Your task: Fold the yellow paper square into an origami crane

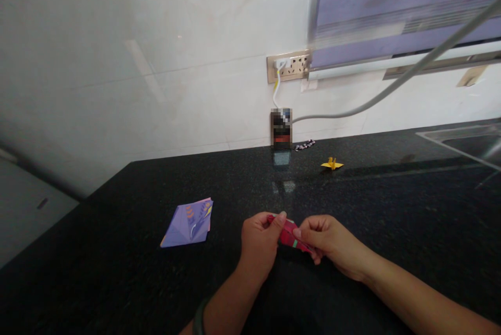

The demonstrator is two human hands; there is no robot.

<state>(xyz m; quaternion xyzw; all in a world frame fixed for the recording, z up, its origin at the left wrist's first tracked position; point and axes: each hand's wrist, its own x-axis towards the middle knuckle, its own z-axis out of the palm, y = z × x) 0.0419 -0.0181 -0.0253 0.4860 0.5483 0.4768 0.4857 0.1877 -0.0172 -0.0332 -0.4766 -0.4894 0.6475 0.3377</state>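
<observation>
A folded piece of red paper [288,234] with a small green mark is held up between both hands, low in the middle of the view. My left hand [261,238] pinches its left end, thumb on top. My right hand [326,240] grips the right end between thumb and fingers. The fingers hide parts of the paper's edges. To the left, a stack of purple patterned paper [190,224] lies on the dark countertop. A small yellow folded paper bird [332,164] sits farther back on the right.
A phone-like object [281,129], blurred out, leans on the wall below a socket panel [288,66] with a white plug and cable. Beside it lies a beaded strand [305,145]. A grey cable [376,99] crosses the upper right. A sink edge [457,150] is at far right.
</observation>
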